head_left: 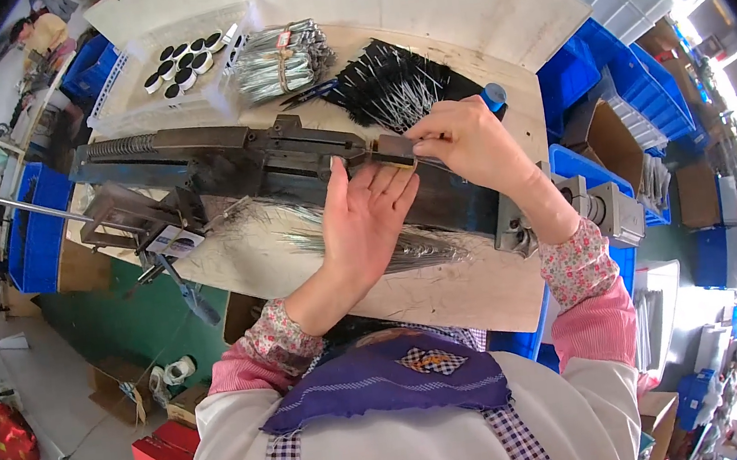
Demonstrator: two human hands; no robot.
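A long dark metal fixture [255, 147] lies across the wooden bench, with a spring at its left end. My left hand [354, 222] is palm up, its fingers stretched against the fixture's front side just below a small metal block [395, 146]. Over that block's right end, my right hand [476, 140] has thumb and forefinger pinched together; whatever is between them is hidden or too small to name. Thin metal wires [416, 252] lie loose on the bench in front of the fixture. Behind it, more silvery wire pieces [393, 86] are spread on a black cloth [452, 84].
At the back left stands a clear plastic tray [226, 96] with several round black-and-white pieces, beside a tied wire bundle [281, 63]. A clamp-like metal device [598, 208] sits at the right edge. Blue bins [569, 71] line the right; a metal bracket [126, 212] juts out left.
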